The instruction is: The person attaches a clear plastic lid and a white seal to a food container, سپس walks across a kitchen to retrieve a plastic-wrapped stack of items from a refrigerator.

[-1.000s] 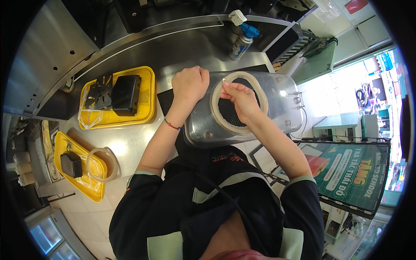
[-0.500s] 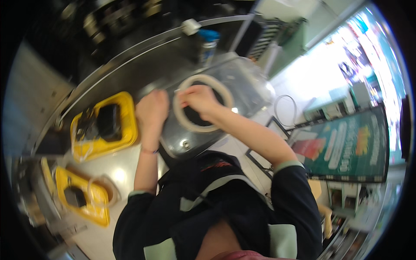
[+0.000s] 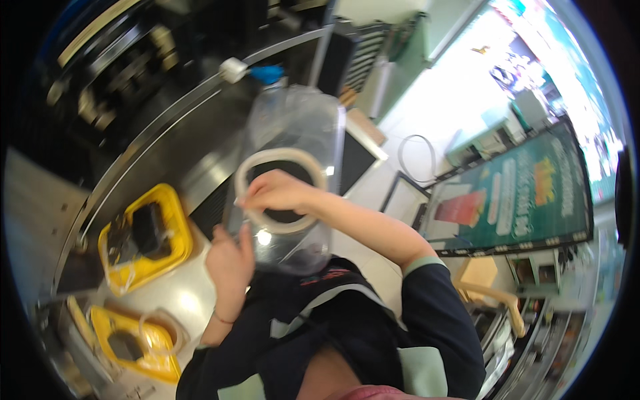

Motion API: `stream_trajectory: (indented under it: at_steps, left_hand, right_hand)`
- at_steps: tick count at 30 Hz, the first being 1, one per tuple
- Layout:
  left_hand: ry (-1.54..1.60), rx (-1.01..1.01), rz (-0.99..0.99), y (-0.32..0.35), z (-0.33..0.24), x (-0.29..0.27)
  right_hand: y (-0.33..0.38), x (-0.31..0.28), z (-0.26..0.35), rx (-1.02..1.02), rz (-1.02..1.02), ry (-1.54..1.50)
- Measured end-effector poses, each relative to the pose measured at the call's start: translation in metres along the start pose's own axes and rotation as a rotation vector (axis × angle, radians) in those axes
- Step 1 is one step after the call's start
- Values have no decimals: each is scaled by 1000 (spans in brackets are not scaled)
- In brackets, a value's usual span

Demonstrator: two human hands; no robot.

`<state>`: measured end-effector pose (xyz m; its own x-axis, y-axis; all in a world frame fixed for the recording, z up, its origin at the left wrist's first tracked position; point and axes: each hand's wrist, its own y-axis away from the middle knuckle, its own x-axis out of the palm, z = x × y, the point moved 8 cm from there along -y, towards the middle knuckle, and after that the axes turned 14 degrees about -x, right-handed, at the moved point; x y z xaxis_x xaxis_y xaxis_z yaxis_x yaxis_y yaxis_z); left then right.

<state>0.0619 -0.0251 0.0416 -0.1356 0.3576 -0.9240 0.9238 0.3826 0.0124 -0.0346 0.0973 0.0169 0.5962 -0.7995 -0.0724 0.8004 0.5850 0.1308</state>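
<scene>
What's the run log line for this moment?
Right hand: at left rim of pale ring | Left hand: beside clear container, thumb apart | Yellow trays: to the left

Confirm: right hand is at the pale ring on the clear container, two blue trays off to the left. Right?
Wrong colour: the upper tray and lower tray are yellow, as the head view shows. The rest stands: right hand at the pale ring on the clear container, trays to the left.
</scene>
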Motion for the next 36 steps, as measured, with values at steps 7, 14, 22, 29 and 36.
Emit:
stream_trajectory:
  at_steps: [7,14,22,29,36]
  left_hand:
    - [-58,109,222,12,2,-20]
    - [688,58,221,-93,9,-8]
    - [1003,5,388,-135,-33,82]
    - [902,19,325,-132,-31,79]
    - [893,13,299,-131,-30,74]
  right_hand:
    - [-2,5,2,61,-196,-16]
    - [-7,-5,11,34,-243,263]
    - [11,-10,-1,-9,-440,149]
    - [7,-1,-10,-26,-366,-178]
    - [8,-2,-13,-32,-336,-234]
